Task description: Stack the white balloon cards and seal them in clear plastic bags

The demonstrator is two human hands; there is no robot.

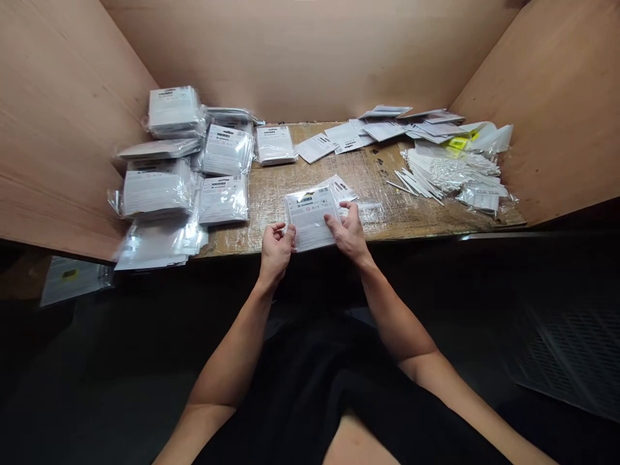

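Packet [310, 216], clear plastic around a printed white card, sits between your hands, held tilted in front of you. Your left hand [276, 252] is curled, palm turned inward, its fingertips closed on the packet's left edge. Your right hand [347, 232] is spread wider, thumb pressed on the packet's face near the right edge and fingers [349, 210] curving over the top corner, so it has hold of that side. Both forearms [397, 316] angle in from your elbows, wrists bent slightly, with the hands close together. You can't quite tell whether the packet's lower edge touches the table [372, 177] or hangs just off it.

Just behind the packet, a white card [343, 189] lies partly beneath it. To your left, bagged stacks [157, 194] pile against the plywood wall [62, 129]; to your right, loose cards [382, 131] are scattered near a bundle of white sticks [416, 184] and crumpled plastic bags [484, 139] — some with yellow labels.
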